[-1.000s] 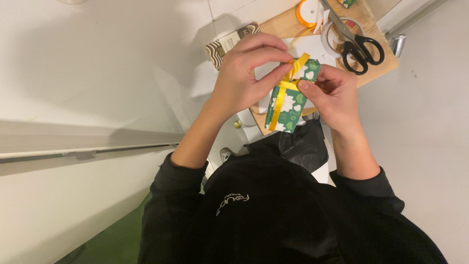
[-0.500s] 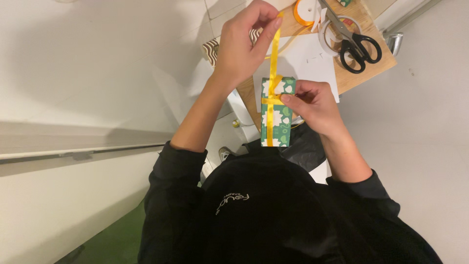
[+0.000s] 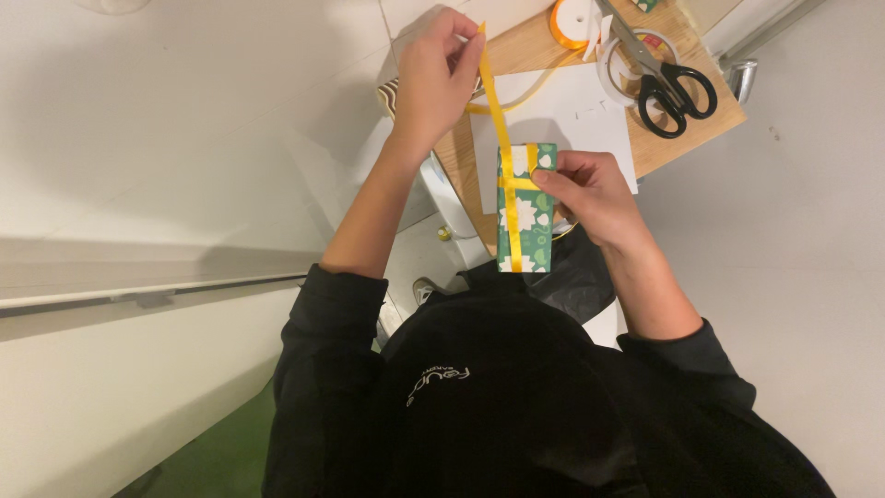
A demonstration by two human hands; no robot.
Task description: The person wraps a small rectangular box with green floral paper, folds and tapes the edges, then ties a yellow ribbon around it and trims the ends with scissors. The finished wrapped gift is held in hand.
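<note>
Ribbon (image 3: 491, 88) pinched taut in left hand (image 3: 433, 78); right hand (image 3: 590, 189) fingers clamp the gift box (image 3: 524, 217), long axis running away from the person.

The ribbon spool (image 3: 573, 18) and a small green item (image 3: 656, 5) are cut off by the top edge. The striped box (image 3: 391, 94) is mostly hidden behind the left hand (image 3: 433, 74). Marks on the white paper (image 3: 590, 115) are too small to read.
</note>
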